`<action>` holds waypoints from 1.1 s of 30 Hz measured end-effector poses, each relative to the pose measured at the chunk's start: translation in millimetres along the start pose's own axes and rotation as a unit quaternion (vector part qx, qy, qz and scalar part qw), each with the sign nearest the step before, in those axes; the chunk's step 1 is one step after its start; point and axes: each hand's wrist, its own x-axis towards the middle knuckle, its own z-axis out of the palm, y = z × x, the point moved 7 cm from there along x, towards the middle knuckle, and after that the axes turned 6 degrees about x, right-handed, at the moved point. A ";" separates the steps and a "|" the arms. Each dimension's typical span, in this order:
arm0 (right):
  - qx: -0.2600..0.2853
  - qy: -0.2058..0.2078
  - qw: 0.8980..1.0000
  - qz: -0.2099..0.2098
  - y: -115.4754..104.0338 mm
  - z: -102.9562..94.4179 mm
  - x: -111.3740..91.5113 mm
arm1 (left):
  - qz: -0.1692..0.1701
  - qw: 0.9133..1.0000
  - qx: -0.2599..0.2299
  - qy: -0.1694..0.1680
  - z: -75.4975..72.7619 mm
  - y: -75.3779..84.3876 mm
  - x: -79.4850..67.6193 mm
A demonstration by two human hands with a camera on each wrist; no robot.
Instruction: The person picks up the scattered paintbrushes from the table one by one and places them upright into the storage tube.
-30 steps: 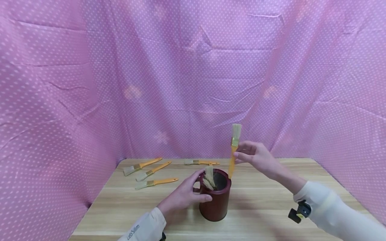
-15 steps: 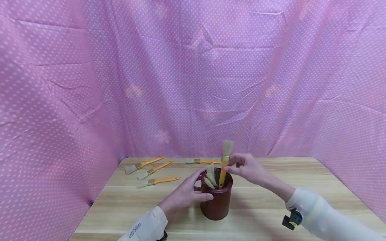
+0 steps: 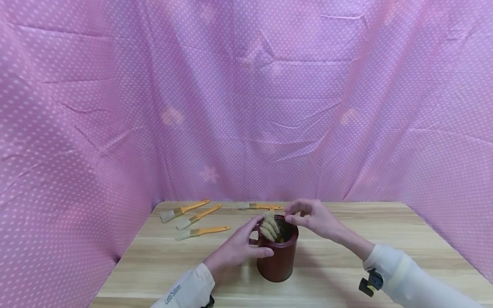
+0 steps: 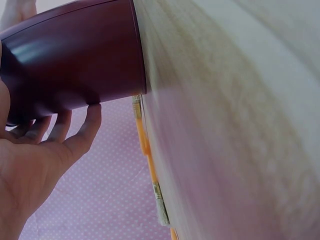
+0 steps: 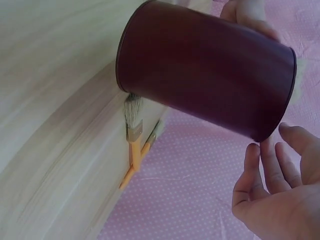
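Observation:
A dark red cylindrical cup (image 3: pixel 275 262) stands upright on the table. Several paintbrushes (image 3: pixel 269 229) are in it, pale bristles upward, leaning toward its left rim; their handles are mostly hidden inside. My left hand (image 3: pixel 240 246) grips the cup's left side, fingers behind and thumb in front; the left wrist view shows those fingers (image 4: pixel 90 127) against its wall. Beside the rim's right edge, my right hand (image 3: pixel 313 218) has loosely bent fingers and holds nothing. In the right wrist view, the right hand (image 5: pixel 280 190) is close to the rim.
To the left lie three paintbrushes with orange handles: a far one (image 3: pixel 185 210), a middle one (image 3: pixel 198 217) and a near one (image 3: pixel 203 232). Behind the cup another paintbrush (image 3: pixel 259 207) crosses a partly hidden one. Pink dotted cloth (image 3: pixel 246 107) hangs around the wooden table (image 3: pixel 346 273).
My right hand has moved left and down, lowering a paintbrush handle-first into the cup, and has let it go. That brush now leans with the others. The left hand keeps its hold.

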 end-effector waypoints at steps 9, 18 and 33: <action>0.096 0.027 0.993 0.064 17.9 -10.6 13.4 | -0.018 1.000 0.020 0.003 -3.4 0.8 -0.1; 0.079 0.032 0.993 0.083 47.5 -0.1 42.6 | -0.015 0.999 0.028 0.001 -3.4 0.2 -1.3; 0.062 0.030 0.995 0.066 92.1 20.6 85.4 | -0.057 0.998 0.023 0.019 -24.7 -6.4 -16.8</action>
